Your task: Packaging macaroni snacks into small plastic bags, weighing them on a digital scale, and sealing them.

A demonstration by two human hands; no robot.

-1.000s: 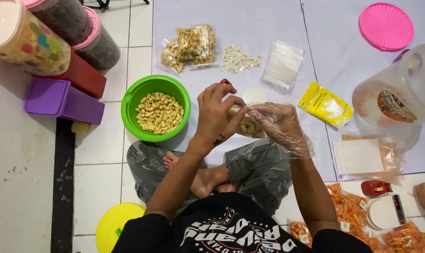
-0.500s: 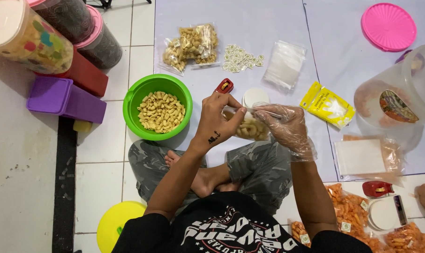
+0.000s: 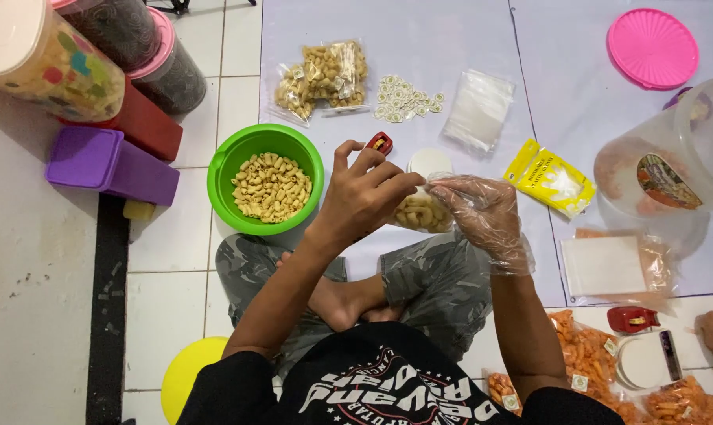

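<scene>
- The small clear bag of macaroni snacks sits directly between the two hands, raised above the person's lap, with its filled bottom toward the body and its open top edge pointing away.
- The bag's long axis runs roughly away from the person; its top seam lies crosswise, from one hand to the other.
- The left hand, bare, is clamped on the bag's upper left edge, fingers curled over the top.
- The right hand, in a loose clear plastic glove, pinches the upper right edge; both hands are equally near, touching the bag, drawn close together.
- Just beyond the left hand's fingertips lies a small red stapler, with a white round lid beside it, just beyond the bag.
- Left of the left hand stands the green bowl of macaroni snacks.
- Farther ahead of the hands lie filled sealed bags, a scatter of small round labels and a stack of empty clear bags.
- Right of the right hand is a yellow packet.
</scene>
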